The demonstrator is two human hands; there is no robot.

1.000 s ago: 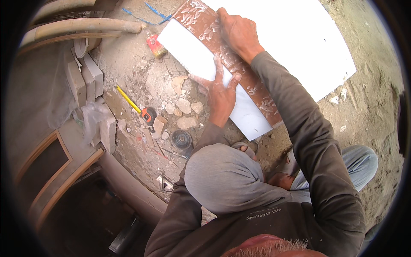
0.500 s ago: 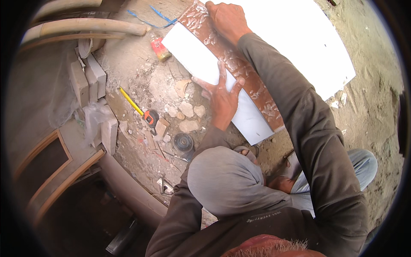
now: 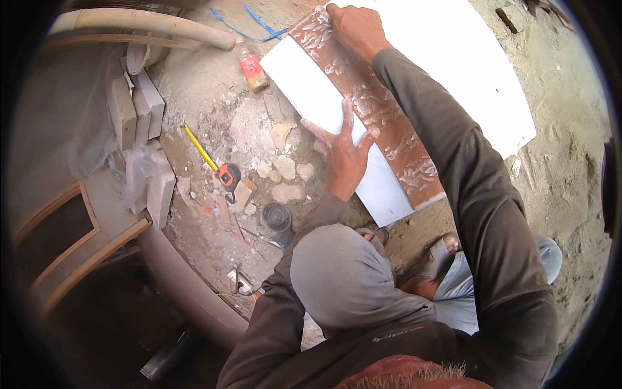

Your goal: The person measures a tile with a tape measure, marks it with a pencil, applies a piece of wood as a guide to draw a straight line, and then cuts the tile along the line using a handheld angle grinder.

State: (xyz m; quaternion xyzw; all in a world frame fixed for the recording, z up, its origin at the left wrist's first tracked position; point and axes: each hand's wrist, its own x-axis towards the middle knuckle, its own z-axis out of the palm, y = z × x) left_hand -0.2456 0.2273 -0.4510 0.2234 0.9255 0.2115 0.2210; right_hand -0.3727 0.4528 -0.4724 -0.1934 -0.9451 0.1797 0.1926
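Observation:
My left hand [image 3: 346,155] lies with fingers spread on a narrow white strip [image 3: 311,81], its thumb reaching the seam beside the brown board. Along the right side of that strip runs a brown board [image 3: 389,129] smeared with white flakes. At the board's far end my right hand [image 3: 359,27] is closed, fingertips at the far edge; whatever they pinch is hidden. A large, glaring white panel [image 3: 453,71] extends right of the brown board, partly behind my right forearm.
Left on the rubble-strewn ground lie an extended tape measure [image 3: 228,174], a round dark tool [image 3: 277,217] and a red-labelled jar [image 3: 254,70]. Pale blocks [image 3: 159,191] lean farther left, near wooden frames [image 3: 91,259]. My sandalled foot [image 3: 444,256] is close to the strip's near end.
The view has shifted slightly, with the boards now a little farther right. More of the brown board's near end shows beside my right arm. Both hands keep about the same place on the boards.

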